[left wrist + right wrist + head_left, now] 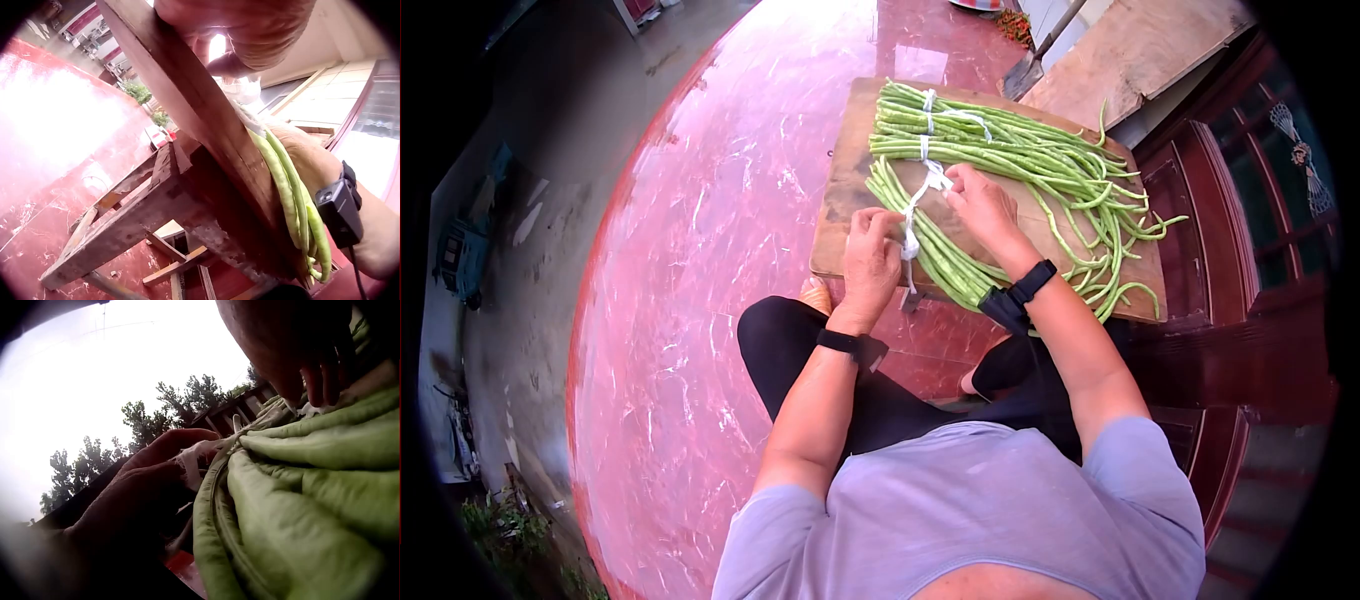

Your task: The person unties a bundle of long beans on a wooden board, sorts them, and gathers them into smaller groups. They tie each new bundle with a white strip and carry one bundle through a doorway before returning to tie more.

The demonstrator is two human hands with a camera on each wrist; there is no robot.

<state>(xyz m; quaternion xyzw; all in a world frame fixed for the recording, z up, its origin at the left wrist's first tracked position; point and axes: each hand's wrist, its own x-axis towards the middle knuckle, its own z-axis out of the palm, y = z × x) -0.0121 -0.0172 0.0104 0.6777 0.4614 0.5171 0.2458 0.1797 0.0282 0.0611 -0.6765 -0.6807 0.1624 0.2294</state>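
Note:
A small bundle of long green beans (930, 240) lies along the near edge of a wooden board (840, 190), with a white tie strip (912, 215) around it. My left hand (872, 260) is at the strip's near side; in the right wrist view its thumb and finger pinch one end of the strip (195, 459). Across the bundle, my right hand (987, 210) pinches the strip's other, crumpled end, its fingertips down close to the beans. Behind are more long beans (990, 155), tied near their even ends with white strips.
Loose bean tips (1135, 225) fan out over the board's right side. The board rests on a wooden stool frame (125, 206). A shovel (1025, 75) and a plywood sheet (1140, 50) stand beyond it, and a dark red door (1230, 190) is at the right.

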